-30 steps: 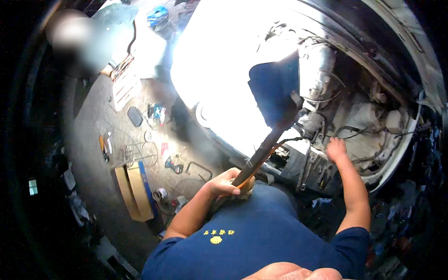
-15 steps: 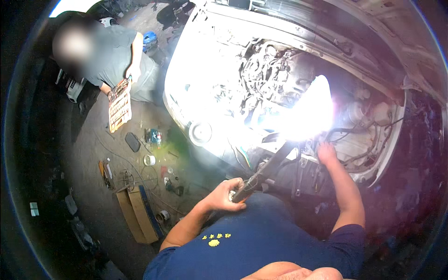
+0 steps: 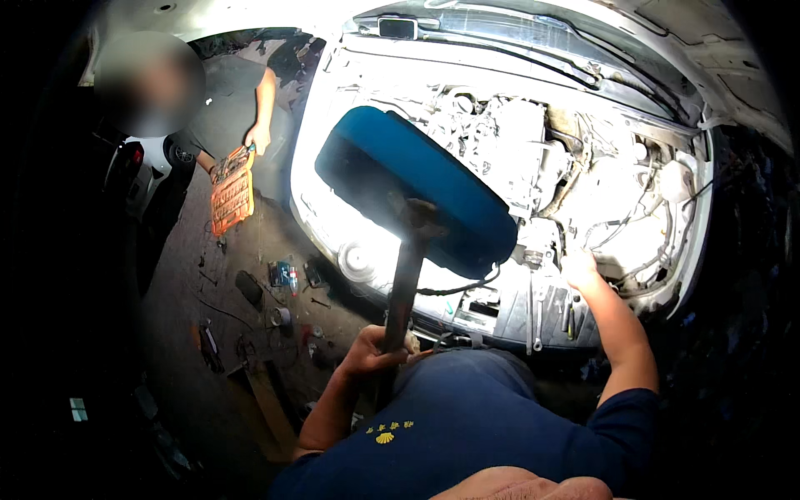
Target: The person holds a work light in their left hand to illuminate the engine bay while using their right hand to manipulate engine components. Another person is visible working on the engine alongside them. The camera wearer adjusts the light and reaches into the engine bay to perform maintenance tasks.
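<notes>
My left hand (image 3: 375, 352) is closed round the dark pole (image 3: 406, 287) of a work lamp. The lamp's wide blue head (image 3: 433, 183) is above the front of a car's open engine bay, its back toward me and its light falling on the engine (image 3: 500, 142). My right hand (image 3: 581, 268) reaches to the front edge of the bay. Glare washes out its fingers, so I cannot see whether it holds anything. Near it, wrenches (image 3: 533, 312) and a screwdriver-like tool (image 3: 571, 319) lie on the dark front panel (image 3: 508, 325).
At the left, another person holds an orange tool case (image 3: 233, 196) with tools in it. A cardboard box (image 3: 271, 408), a white roll (image 3: 281, 317) and small items lie on the floor. A phone-like device (image 3: 397, 29) sits by the windshield. The raised hood (image 3: 667, 33) hangs overhead.
The lamp has swung left and its head has turned, so its blue back now faces me and the glare has moved off the engine. My right hand stays near the same spot.
</notes>
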A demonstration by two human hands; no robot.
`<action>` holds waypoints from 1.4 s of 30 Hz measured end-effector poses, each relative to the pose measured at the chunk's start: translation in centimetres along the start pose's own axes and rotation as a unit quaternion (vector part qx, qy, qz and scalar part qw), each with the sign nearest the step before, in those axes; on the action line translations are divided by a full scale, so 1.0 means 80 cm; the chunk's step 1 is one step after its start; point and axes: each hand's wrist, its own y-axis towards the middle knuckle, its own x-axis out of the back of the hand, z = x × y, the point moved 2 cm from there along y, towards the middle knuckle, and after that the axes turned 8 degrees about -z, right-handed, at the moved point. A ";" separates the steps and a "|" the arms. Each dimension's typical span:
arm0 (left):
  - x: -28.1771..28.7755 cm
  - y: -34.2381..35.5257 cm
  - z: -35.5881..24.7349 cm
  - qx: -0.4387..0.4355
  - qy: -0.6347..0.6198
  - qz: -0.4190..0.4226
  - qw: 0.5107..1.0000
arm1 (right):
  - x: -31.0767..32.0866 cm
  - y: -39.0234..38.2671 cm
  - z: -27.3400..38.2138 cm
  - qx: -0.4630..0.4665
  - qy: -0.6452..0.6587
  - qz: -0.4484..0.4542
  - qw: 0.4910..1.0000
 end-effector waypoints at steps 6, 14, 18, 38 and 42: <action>0.016 -0.008 -0.041 -0.087 -0.189 0.089 0.974 | -0.019 -0.005 0.015 0.025 -0.033 -0.002 0.999; 0.034 0.002 -0.072 -0.200 -0.156 0.168 0.953 | -0.014 -0.008 0.017 0.035 -0.018 -0.022 0.999; 0.021 0.020 -0.065 -0.169 -0.170 0.168 0.956 | -0.020 -0.008 0.009 0.052 -0.025 -0.008 0.998; 0.009 0.012 -0.034 -0.041 -0.218 0.146 0.964 | 0.016 -0.016 0.018 0.095 -0.060 -0.093 0.989; 0.010 0.017 -0.032 -0.040 -0.217 0.163 0.962 | 0.012 -0.005 0.014 0.065 -0.020 -0.048 0.997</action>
